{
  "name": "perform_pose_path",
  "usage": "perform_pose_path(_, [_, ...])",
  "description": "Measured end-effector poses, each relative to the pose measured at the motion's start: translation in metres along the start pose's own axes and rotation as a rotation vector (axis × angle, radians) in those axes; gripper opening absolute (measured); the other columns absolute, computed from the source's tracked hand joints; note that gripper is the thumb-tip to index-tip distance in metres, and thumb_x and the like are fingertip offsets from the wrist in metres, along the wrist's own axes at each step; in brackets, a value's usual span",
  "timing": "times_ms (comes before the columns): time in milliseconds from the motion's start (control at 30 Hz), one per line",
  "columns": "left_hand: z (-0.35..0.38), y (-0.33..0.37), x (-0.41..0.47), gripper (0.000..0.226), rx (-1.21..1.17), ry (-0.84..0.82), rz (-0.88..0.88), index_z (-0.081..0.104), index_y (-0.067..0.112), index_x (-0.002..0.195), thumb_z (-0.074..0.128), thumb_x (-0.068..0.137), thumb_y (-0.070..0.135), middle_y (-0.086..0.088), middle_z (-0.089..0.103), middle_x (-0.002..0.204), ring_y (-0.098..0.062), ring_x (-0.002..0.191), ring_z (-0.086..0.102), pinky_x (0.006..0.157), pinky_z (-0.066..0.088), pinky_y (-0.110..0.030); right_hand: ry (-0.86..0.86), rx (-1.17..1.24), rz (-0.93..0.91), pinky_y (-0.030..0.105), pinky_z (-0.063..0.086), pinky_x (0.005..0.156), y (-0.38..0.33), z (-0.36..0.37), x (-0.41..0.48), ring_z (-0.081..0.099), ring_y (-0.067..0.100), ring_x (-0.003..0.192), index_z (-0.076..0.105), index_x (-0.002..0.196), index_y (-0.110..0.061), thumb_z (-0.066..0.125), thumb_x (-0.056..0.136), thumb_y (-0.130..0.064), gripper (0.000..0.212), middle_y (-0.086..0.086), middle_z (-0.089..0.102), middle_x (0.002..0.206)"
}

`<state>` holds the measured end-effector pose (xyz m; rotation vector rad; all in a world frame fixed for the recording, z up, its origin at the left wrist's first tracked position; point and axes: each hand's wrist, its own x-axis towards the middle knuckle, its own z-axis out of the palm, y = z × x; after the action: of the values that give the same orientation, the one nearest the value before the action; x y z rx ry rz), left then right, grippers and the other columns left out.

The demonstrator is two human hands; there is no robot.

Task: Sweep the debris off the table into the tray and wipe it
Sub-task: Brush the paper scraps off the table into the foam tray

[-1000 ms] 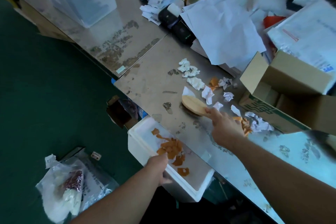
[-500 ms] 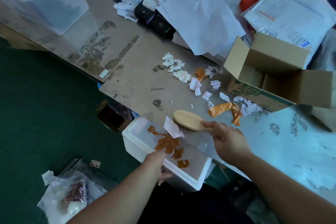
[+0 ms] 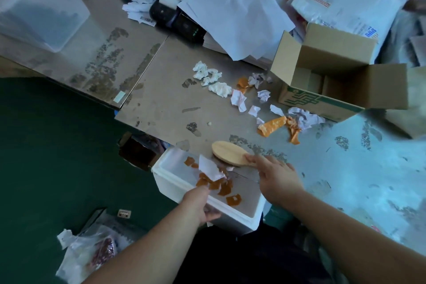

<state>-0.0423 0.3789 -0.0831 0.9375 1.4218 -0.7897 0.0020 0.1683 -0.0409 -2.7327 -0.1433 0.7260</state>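
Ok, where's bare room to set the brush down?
Bare tabletop between the scraps and the tray, left of the brush; also the pale stretch right of the right hand, below the cardboard box. Crowded: papers at the back.

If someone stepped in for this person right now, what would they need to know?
Left hand grips the tray by its near rim, holding it against the table edge.
Right hand holds the brush at that edge, beside the tray.
Done: orange scraps and one white paper lie in the tray.
Left: white wads and orange pieces on the table near the box; then the wipe.
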Motion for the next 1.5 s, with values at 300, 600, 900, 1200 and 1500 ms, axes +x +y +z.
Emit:
perform_pose_path(300, [0.004,-0.002,-0.002,0.025,-0.03,-0.022,-0.013,0.052,0.002,0.108,0.068,0.095,0.017,-0.026,0.059,0.108,-0.043,0.093,0.065,0.085,0.058,-0.064,0.068,0.064,-0.012,0.037,0.037,0.093,0.013,0.012,-0.037,0.057,0.017,0.117,0.046,0.139,-0.051,0.04,0.097,-0.02,0.053,-0.015,0.063,0.119])
perform_pose_path(600, [0.021,-0.018,0.0,0.036,0.102,0.002,-0.039,0.049,-0.001,0.122,0.064,0.098,0.022,-0.029,0.061,0.107,-0.044,0.092,0.068,0.073,0.063,-0.058,0.25,0.086,0.313,0.047,0.036,0.103,0.059,-0.034,-0.009,0.052,0.03,0.123,0.036,0.146,-0.044,0.041,0.095,-0.014,0.059,0.005,0.057,0.136])
perform_pose_path(900, [0.033,-0.019,0.002,0.044,0.107,0.037,-0.103,0.046,0.001,0.131,0.067,0.097,0.021,-0.029,0.06,0.118,-0.046,0.112,0.064,0.087,0.059,-0.062,0.12,0.064,0.212,0.042,0.04,0.096,0.049,0.011,-0.045,0.057,0.024,0.118,0.035,0.143,-0.049,0.037,0.097,-0.019,0.055,-0.005,0.06,0.128])
perform_pose_path(1200, [0.039,-0.021,-0.003,0.039,0.147,0.031,-0.056,0.048,0.006,0.132,0.062,0.099,0.022,-0.026,0.053,0.125,-0.045,0.119,0.058,0.08,0.059,-0.061,0.23,0.152,0.119,0.036,0.043,0.088,0.044,0.022,-0.077,0.064,0.021,0.106,0.056,0.132,-0.05,0.055,0.094,-0.019,0.049,-0.013,0.07,0.115])
perform_pose_path(1500, [0.037,-0.022,-0.004,0.037,0.155,0.034,-0.053,0.048,0.003,0.124,0.067,0.095,0.016,-0.028,0.059,0.114,-0.044,0.103,0.066,0.078,0.062,-0.06,0.205,0.092,0.21,0.043,0.041,0.099,0.054,-0.016,-0.026,0.057,0.023,0.118,0.043,0.139,-0.049,0.039,0.096,-0.016,0.054,-0.004,0.063,0.132])
